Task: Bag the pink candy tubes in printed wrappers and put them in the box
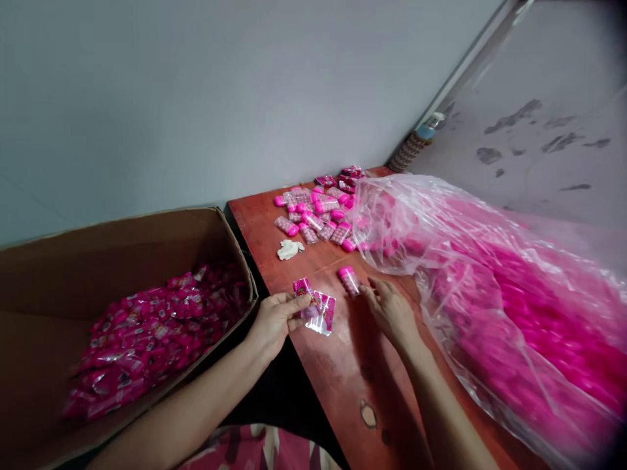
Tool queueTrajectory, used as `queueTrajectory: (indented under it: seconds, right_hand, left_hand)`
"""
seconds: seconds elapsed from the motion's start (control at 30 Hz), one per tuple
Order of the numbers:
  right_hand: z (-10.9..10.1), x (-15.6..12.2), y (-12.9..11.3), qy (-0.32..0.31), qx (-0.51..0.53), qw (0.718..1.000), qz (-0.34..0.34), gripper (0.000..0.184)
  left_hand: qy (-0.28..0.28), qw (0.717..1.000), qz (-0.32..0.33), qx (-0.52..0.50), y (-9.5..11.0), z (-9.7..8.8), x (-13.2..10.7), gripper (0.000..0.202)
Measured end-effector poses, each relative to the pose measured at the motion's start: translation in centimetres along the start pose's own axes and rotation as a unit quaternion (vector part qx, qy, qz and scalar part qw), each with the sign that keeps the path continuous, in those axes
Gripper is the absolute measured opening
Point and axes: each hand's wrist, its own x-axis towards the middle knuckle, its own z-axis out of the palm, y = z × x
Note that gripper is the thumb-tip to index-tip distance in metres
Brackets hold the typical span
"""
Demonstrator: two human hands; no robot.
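My left hand (277, 321) pinches a small pink and clear printed plastic packet (318, 312) just above the red-brown table (337, 365). My right hand (389, 307) lies beside it with the fingers stretched toward a small pink-capped clear candy container (349, 280) on the table; the fingertips are at its edge. Further back lies a pile of the same pink containers (318, 212).
A large clear plastic bag (490, 294) full of pink items covers the table's right side. An open cardboard box (122, 261) on the left holds many pink packets (157, 333). A crumpled white scrap (290, 249) lies on the table. A wall stands behind.
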Motion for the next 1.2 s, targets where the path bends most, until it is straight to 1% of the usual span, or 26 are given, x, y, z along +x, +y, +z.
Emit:
queueTrajectory:
  seconds: [0.1,0.23,0.33,0.43,0.47,0.5,0.53,0.57,0.6,0.63,0.67,0.7,0.73,0.77,0.8,0.83,0.93,1.07,1.13,1.2]
  right_hand:
    - [0.0,0.6,-0.1,-0.011,0.029,0.999,0.011,0.042]
    - [0.2,1.1,-1.6,-0.031,-0.023,0.999,0.031,0.046]
    - [0.4,1.2,-2.4,-0.03,-0.068,0.997,0.019,0.039]
    - [0.5,0.9,-2.3,-0.016,-0.084,0.996,0.013,0.03]
    - [0.4,0.6,-2.3,-0.011,-0.068,0.997,0.018,0.027]
    - [0.3,0.1,-2.3,-0.009,-0.031,0.999,0.027,0.024]
    - [0.1,-0.6,-2.4,-0.011,0.036,0.999,0.036,0.024]
    - [-0.1,-1.4,-2.7,-0.022,0.132,0.99,0.047,0.025]
    - [-0.2,-2.4,-3.2,-0.041,0.246,0.967,0.057,0.027]
    - [-0.3,-3.5,-3.8,-0.066,0.364,0.927,0.066,0.03]
    - [-0.3,-4.6,-4.6,-0.093,0.467,0.876,0.073,0.032]
    - [-0.1,-5.8,-5.5,-0.115,0.541,0.829,0.079,0.033]
    - [0.1,-6.7,-6.4,-0.132,0.587,0.794,0.083,0.032]
    - [0.4,-7.5,-7.3,-0.143,0.613,0.773,0.086,0.032]
    - [0.7,-8.1,-8.0,-0.147,0.624,0.762,0.088,0.031]
    - [1.1,-8.5,-8.6,-0.147,0.627,0.76,0.091,0.031]
    - [2.1,-8.6,-9.4,-0.137,0.618,0.768,0.096,0.031]
    - [2.5,-8.2,-9.2,-0.136,0.607,0.779,0.08,0.03]
    - [2.4,-8.1,-9.1,-0.151,0.614,0.772,0.069,0.03]
    - [2.4,-8.1,-9.0,-0.17,0.628,0.757,0.062,0.031]
  left_hand:
    - [-0.009,1.0,-0.006,-0.013,-0.5,0.1,0.1,0.016]
    - [-0.01,0.999,-0.012,-0.042,-0.8,0.0,0.4,0.014]
    - [0.002,0.997,-0.016,-0.077,-0.6,0.0,0.7,0.01]
    - [0.02,0.994,-0.023,-0.109,-0.3,0.3,0.9,0.009]
    - [0.028,0.992,-0.025,-0.12,-0.2,0.5,1.0,0.008]
    - [0.035,0.99,-0.027,-0.133,-0.1,0.6,1.1,0.008]
    - [0.043,0.988,-0.026,-0.147,-0.1,0.8,1.2,0.009]
    - [0.05,0.985,-0.026,-0.16,0.0,0.9,1.3,0.009]
    - [0.057,0.983,-0.027,-0.171,0.0,1.0,1.3,0.009]
    - [0.062,0.981,-0.028,-0.18,0.0,1.1,1.4,0.009]
    - [0.066,0.98,-0.029,-0.188,-0.1,1.2,1.4,0.009]
    - [0.068,0.978,-0.03,-0.194,-0.1,1.3,1.4,0.008]
    - [0.067,0.977,-0.032,-0.197,-0.1,1.3,1.4,0.007]
    - [0.063,0.977,-0.034,-0.2,-0.1,1.4,1.3,0.006]
    - [0.057,0.977,-0.036,-0.202,-0.2,1.5,1.3,0.005]
    - [0.05,0.977,-0.037,-0.205,-0.2,1.6,1.2,0.004]
    - [0.026,0.977,-0.042,-0.208,-0.4,1.8,1.0,0.004]
    - [-0.006,0.983,-0.03,-0.18,-0.6,1.8,0.6,0.005]
    - [-0.033,0.988,-0.014,-0.151,-0.6,1.6,0.5,0.008]
    - [-0.063,0.991,0.002,-0.114,-0.3,1.5,0.4,0.011]
